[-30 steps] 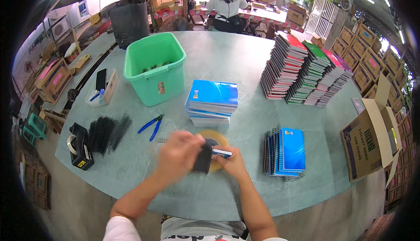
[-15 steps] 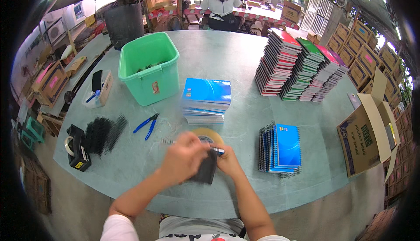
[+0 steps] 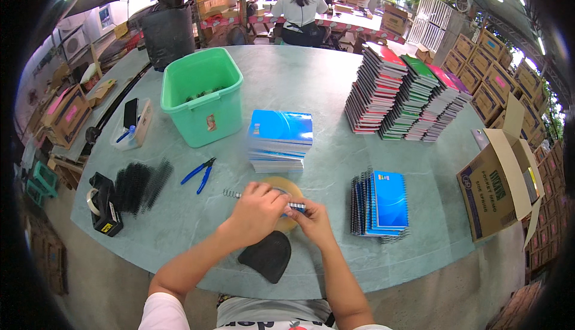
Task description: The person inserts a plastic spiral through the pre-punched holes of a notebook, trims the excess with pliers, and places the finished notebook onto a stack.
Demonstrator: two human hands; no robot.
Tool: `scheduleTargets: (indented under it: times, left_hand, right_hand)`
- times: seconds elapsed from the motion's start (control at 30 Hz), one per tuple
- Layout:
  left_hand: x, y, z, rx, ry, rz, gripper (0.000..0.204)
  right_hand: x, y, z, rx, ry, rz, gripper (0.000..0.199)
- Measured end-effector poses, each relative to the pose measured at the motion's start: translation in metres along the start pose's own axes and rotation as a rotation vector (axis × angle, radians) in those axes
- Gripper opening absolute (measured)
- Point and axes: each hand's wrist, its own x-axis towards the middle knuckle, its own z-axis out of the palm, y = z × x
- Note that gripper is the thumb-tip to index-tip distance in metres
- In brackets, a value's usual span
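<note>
My left hand is closed, fingers bunched, around a dark spiral wire coil whose free end sticks out on the left. Against it, my right hand grips a small blue notebook, seen mostly edge-on; the fingers hide most of it. Both hands work over a round yellowish disc on the table. Just below them lies a flat black pad with a rounded edge. A stack of blue notebooks stands beyond the hands, and coil-bound blue ones lie to the right.
Blue-handled cutters, loose black coils and a tape dispenser lie left. A green bin holds coils. Tall notebook stacks stand far right, near an open carton. A person sits beyond the table.
My left hand has slid slightly, its fingers lying more along the notebook's edge. The black pad has shifted down and left, turned, and now shows more fully below my hands.
</note>
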Motion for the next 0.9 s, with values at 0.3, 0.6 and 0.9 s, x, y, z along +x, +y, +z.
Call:
scheduleTargets:
  times: [0.3,0.6,0.9]
  left_hand:
    - [0.02,0.009,0.015,-0.235,-0.024,0.061,0.02]
    - [0.019,-0.004,0.014,-0.337,-0.071,0.149,0.019]
    - [0.018,0.0,0.017,-0.315,-0.104,0.148,0.018]
  right_hand:
    - [0.0,0.021,-0.01,-0.123,0.013,-0.05,0.018]
    - [-0.001,0.012,-0.006,-0.268,0.033,0.007,0.016]
    - [0.001,0.037,-0.013,-0.29,0.057,-0.042,0.018]
